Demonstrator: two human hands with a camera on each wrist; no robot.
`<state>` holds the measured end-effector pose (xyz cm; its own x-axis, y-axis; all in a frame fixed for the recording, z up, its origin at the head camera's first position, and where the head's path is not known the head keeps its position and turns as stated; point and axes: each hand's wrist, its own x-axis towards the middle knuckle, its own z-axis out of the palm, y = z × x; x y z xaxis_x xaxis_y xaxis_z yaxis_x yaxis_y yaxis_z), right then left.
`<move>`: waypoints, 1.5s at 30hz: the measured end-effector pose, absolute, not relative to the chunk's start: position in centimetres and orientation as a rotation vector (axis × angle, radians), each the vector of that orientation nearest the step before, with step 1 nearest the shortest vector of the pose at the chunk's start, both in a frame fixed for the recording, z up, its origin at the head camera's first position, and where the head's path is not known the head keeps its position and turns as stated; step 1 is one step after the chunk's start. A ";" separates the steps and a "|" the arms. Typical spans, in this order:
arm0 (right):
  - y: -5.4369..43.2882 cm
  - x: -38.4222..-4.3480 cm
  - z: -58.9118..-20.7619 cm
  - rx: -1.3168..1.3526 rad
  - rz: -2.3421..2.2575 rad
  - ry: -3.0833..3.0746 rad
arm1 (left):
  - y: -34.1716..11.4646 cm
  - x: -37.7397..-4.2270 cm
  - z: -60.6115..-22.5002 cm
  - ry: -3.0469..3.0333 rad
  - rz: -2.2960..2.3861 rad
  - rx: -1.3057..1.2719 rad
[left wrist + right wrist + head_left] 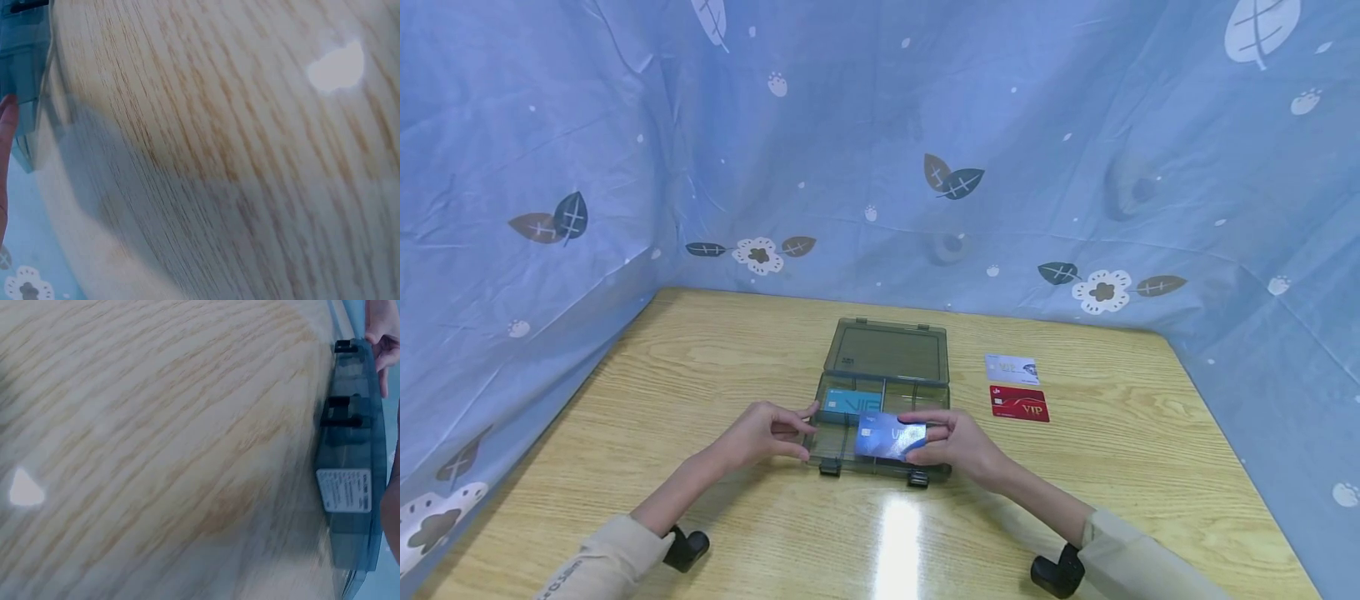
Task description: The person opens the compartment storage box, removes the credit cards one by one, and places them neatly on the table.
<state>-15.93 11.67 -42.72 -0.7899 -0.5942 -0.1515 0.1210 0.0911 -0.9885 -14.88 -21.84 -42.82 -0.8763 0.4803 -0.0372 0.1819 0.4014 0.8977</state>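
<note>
A translucent dark plastic case (827, 442) with compartments lies with its lid (891, 350) folded back in the head view. My right hand (958, 446) pinches a blue VIP card (880, 436) by its right end, above the case's front right part. A teal VIP card (848, 402) lies in the back left compartment. At the case's left side, my left hand (767, 433) touches the wall with extended fingers; one finger (7, 115) shows against the case in the left wrist view. The blue card hides part of the compartments beneath it.
On the wooden table (722, 350), a silver VIP card (1012, 368) lies right of the case, with a red VIP card (1019, 403) in front of it. Two black latches (917, 478) stick out at the case's front. A patterned blue cloth (850, 150) hangs behind the table.
</note>
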 end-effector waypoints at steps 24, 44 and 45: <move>16.5 -15.2 -43.4 -0.534 -1.743 1.834 | -21.7 -14.9 -43.1 2.373 1.461 0.620; 19.9 -14.8 -44.0 -0.447 -1.794 1.806 | -21.9 -14.7 -43.1 2.374 1.465 0.597; 20.2 -14.7 -44.0 -0.440 -1.796 1.806 | -21.9 -14.7 -43.1 2.374 1.465 0.595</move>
<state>-14.74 20.15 -43.99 -0.7954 -0.5871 -0.1506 0.1473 0.0538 -0.9876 -14.69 -21.87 -43.06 -0.8732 0.4865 -0.0276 0.1934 0.3980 0.8968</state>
